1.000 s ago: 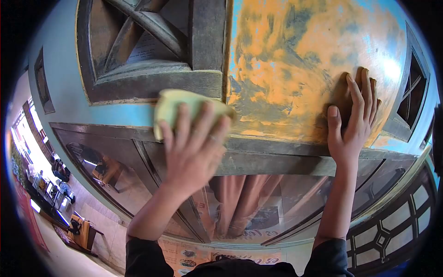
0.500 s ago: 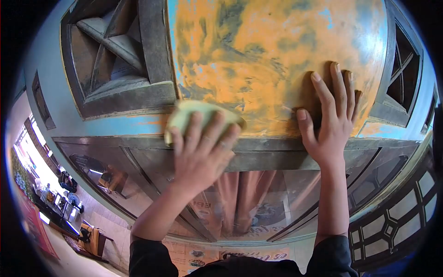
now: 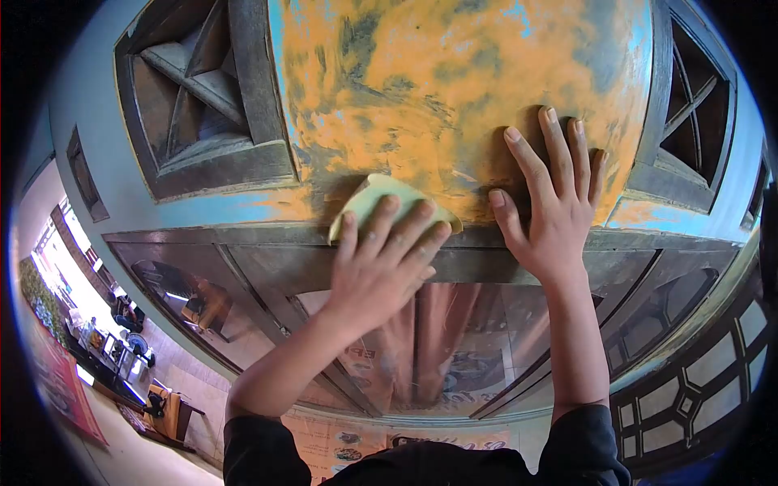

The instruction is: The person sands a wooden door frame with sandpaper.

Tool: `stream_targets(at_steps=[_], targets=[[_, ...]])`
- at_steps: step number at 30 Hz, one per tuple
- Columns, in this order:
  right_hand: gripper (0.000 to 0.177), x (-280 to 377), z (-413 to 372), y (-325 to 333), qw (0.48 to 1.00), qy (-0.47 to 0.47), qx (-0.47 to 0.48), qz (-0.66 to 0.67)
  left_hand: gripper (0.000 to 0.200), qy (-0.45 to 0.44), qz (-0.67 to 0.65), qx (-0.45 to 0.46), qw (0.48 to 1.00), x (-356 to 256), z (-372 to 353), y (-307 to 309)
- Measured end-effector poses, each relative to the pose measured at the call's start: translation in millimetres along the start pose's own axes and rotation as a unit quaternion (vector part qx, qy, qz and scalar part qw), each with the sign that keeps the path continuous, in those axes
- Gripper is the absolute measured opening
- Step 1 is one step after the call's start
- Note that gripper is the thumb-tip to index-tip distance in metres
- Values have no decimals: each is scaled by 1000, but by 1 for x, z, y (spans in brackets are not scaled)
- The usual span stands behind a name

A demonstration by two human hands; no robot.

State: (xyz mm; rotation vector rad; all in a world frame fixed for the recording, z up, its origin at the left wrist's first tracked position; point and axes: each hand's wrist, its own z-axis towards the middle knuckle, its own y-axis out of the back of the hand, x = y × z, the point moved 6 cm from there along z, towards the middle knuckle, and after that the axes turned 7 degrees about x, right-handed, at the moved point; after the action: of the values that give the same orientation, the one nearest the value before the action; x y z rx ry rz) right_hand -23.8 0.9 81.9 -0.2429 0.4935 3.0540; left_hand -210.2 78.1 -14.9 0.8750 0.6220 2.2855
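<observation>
My left hand (image 3: 381, 263) presses a pale yellow sheet of sandpaper (image 3: 365, 198) against the lower edge of a wall panel (image 3: 389, 89) patched in orange, grey and blue. The fingers lie over the sheet, and its top corner curls up past them. To the right, my right hand (image 3: 555, 223) rests on the same panel with its fingers spread and nothing under it that I can see. A dark wooden beam (image 3: 478, 263) runs just below both hands.
Dark lattice vents flank the panel on the left (image 3: 198, 89) and right (image 3: 693, 105). Glass panes with a reddish curtain (image 3: 429, 348) sit under the beam. A wooden chair (image 3: 166, 413) stands at lower left; a dark patterned grille (image 3: 689, 397) is at lower right.
My left hand and the sandpaper have slid right along the panel's lower edge. My right hand stays flat on the panel, and the whole view has shifted slightly.
</observation>
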Motion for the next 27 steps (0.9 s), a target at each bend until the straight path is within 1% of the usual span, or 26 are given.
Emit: stream_targets(at_steps=[3,4,7,8,10,11,13,14,16,17,18,20,21,22,23,25,26,27], targets=[[58,-5,-5,0,1000,0,17,-4,64,170,22,-32,985,63,23,46],[58,-7,-9,0,1000,-4,25,-7,65,177,17,-63,982,71,26,52],[55,-12,-13,2,999,16,25,17,61,58,-23,0,998,19,31,19],[54,-15,-14,6,998,26,21,60,62,2,-31,7,999,2,33,19],[55,-20,-13,17,988,50,14,147,58,-76,-37,3,996,-9,48,36],[56,-18,-13,23,975,67,-15,212,57,-113,-39,0,993,-13,54,42],[62,-12,-13,37,933,106,-74,336,47,-200,-69,-35,977,-19,62,47],[65,2,-12,46,934,174,-74,302,42,-244,-83,-50,965,-23,63,48],[64,30,-10,46,906,241,-6,347,31,-242,-220,-71,942,-25,63,52],[64,41,-11,45,889,272,27,367,24,-256,-203,-105,939,-28,59,58],[65,44,-12,40,885,266,58,378,17,-268,-184,-141,935,-31,54,66],[69,46,-16,20,872,255,121,400,15,-254,-165,-152,941,-19,37,67],[65,47,-19,15,888,281,113,346,14,-245,-155,-158,944,-13,33,67],[62,46,-22,11,901,306,106,290,8,-239,-141,-194,941,-10,32,75],[59,48,-22,8,909,330,98,234,7,-243,-118,-196,943,-7,29,73],[55,58,-23,12,913,339,75,216,6,-250,-70,-201,945,5,16,70],[54,62,-26,15,910,349,57,217,8,-269,-75,-193,941,10,12,69],[53,67,-26,17,907,359,39,217,8,-264,-94,-199,939,16,11,69]])
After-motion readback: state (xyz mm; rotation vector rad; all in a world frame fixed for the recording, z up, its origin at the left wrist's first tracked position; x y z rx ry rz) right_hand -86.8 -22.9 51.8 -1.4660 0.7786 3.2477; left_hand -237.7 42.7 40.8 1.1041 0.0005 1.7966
